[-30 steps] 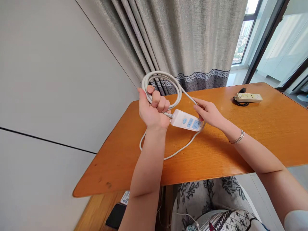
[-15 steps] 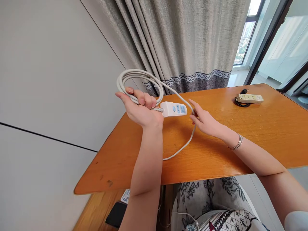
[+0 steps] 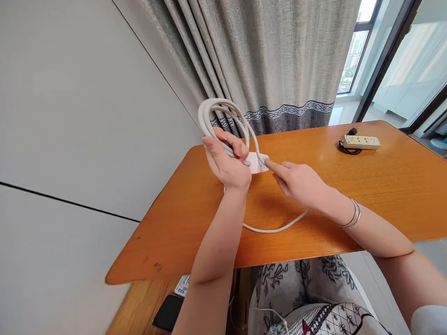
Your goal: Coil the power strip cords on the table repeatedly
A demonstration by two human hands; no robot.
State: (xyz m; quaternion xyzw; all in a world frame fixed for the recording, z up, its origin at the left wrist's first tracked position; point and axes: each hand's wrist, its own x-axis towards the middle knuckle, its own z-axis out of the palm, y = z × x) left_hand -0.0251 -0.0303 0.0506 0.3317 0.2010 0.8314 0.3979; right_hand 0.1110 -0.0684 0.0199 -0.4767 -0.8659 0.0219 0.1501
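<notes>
Loops of a white power cord (image 3: 223,103) are gathered in my left hand (image 3: 230,160), its fingers wrapped round them above the table. Just beyond that wrist is the white power strip (image 3: 254,164), partly hidden by the hand and a strand of cord. My right hand (image 3: 296,181) reaches in from the right, closed on the cord, with the index finger stretched along it beside the strip's far end. From under the right hand the loose cord curves down across the tabletop and passes behind my left forearm.
A second, cream power strip (image 3: 362,142) with a black cord lies at the right back of the wooden table (image 3: 349,186). Behind the table hangs a grey curtain (image 3: 279,56); a wall (image 3: 70,116) stands at the left. A dark phone-like object (image 3: 168,312) lies below.
My left hand has moved right with the coiled cord, covering more of the power strip. My right hand has drawn its strand in toward the coil, and the loose cord has shifted on the table.
</notes>
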